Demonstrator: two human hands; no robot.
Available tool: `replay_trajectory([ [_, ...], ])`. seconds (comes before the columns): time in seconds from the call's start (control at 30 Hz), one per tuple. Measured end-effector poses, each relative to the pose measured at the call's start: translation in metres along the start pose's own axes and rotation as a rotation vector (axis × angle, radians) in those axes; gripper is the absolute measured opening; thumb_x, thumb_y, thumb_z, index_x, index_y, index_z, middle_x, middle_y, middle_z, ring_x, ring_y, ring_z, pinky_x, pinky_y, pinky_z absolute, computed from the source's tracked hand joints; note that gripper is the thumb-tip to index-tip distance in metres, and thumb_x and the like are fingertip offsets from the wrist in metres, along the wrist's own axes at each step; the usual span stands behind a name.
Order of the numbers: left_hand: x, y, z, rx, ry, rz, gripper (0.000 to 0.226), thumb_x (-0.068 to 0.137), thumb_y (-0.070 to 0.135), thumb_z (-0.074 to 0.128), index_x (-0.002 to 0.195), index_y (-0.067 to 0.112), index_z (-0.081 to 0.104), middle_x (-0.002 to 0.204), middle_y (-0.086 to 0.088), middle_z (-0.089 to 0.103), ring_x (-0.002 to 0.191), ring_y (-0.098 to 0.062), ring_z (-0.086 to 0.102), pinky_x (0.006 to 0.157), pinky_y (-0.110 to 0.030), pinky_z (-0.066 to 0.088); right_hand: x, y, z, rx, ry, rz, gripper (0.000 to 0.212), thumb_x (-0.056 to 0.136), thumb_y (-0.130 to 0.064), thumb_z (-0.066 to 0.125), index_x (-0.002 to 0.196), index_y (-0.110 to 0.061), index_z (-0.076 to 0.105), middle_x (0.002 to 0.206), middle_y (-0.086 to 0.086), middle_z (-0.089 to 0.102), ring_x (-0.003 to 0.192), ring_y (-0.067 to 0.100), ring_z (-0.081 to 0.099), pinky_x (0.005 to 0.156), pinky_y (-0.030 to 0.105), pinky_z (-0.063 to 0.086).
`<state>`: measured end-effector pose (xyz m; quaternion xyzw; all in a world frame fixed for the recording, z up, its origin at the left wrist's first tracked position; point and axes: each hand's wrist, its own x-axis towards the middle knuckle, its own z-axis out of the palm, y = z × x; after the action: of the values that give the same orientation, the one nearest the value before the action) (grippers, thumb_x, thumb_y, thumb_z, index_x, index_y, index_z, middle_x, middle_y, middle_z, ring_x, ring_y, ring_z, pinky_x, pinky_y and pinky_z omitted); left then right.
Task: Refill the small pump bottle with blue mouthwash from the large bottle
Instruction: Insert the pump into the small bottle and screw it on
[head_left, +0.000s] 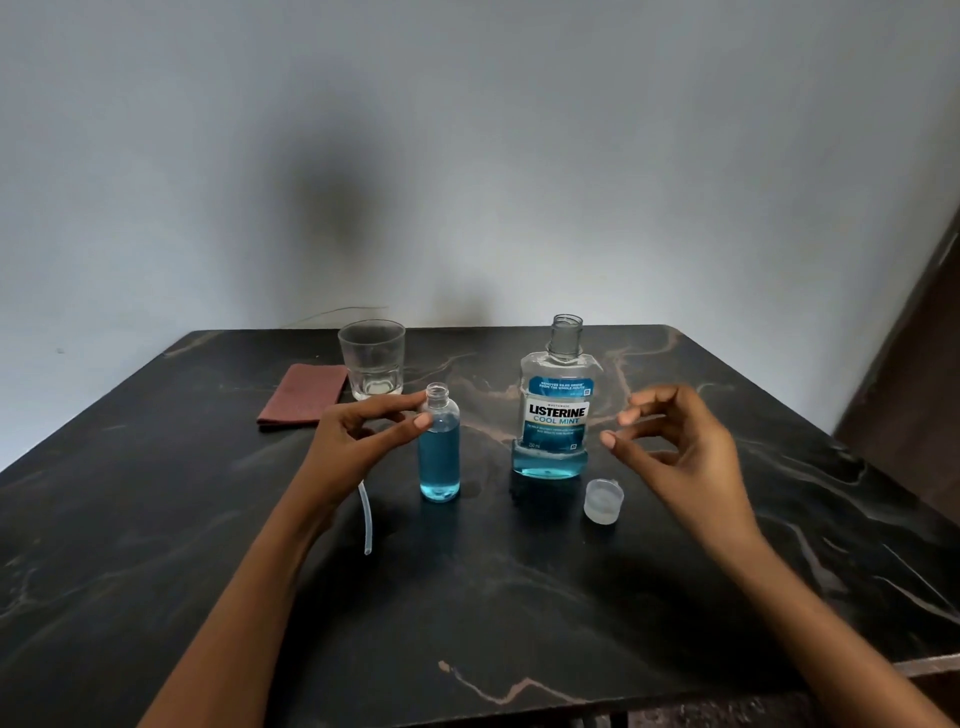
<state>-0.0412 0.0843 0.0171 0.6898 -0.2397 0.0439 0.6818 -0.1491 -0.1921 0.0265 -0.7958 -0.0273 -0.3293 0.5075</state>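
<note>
The small clear bottle (439, 457) stands upright at mid-table, uncapped and about three-quarters full of blue liquid. My left hand (358, 436) is just left of it, thumb and forefinger tips at its neck and shoulder, not closed around it. The large mouthwash bottle (555, 410) stands uncapped to the right, with blue liquid only near its bottom. My right hand (675, 447) hovers right of it, fingers curled apart and holding nothing. The large bottle's cap (603, 501) lies upturned on the table. A clear dip tube (365, 519) shows below my left wrist; its pump head is hidden.
An empty drinking glass (372, 358) stands at the back left, beside a folded reddish-brown cloth (304, 397). The dark marbled table (467, 597) ends near the wall behind and at the front edge below my forearms.
</note>
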Motion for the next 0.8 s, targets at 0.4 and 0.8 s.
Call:
replay_trajectory([
  [0.4,0.004,-0.002,-0.002,0.04,0.233,0.041,0.022,0.087,0.016,0.063,0.108,0.015,0.068,0.095,0.007,0.071,0.086,0.008,0.066,0.067,-0.002,0.046,0.008,-0.016,0.119,-0.247,-0.393,0.048,0.071,0.064,-0.049,0.081,0.12,-0.021,0.046,0.115,-0.008,0.057,0.092,0.005,0.057,0.074,0.013,0.049],
  [0.8,0.013,-0.021,-0.024,0.046,0.675,-0.211,0.008,0.083,0.019,0.069,0.083,0.012,0.073,0.079,-0.008,0.07,0.072,-0.015,0.062,0.064,-0.023,0.048,0.011,-0.008,0.132,-0.117,-0.355,-0.056,0.043,0.067,-0.036,0.083,0.097,-0.024,0.053,0.089,-0.019,0.058,0.078,-0.014,0.055,0.065,-0.003,0.042],
])
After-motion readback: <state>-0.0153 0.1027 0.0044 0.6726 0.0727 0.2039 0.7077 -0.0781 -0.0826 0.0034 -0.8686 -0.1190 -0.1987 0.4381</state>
